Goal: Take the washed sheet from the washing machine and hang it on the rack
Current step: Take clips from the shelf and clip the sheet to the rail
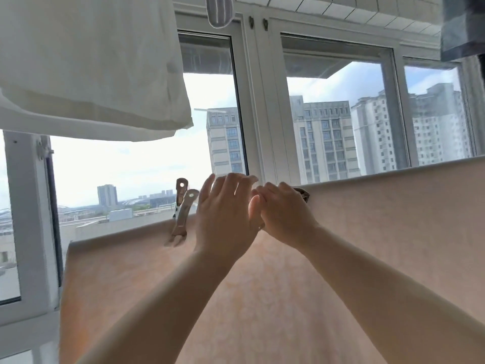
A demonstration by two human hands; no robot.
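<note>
The pink sheet (288, 285) hangs over the rack, its top edge running across in front of the window (338, 114). A big clip (182, 214) pins it on the left. The left hand (225, 214) is up with loose, straight fingers, its grip released. The right hand (283, 211) curls on a second clip (303, 193) at the top edge. A white cloth (91, 64) hangs above.
</note>
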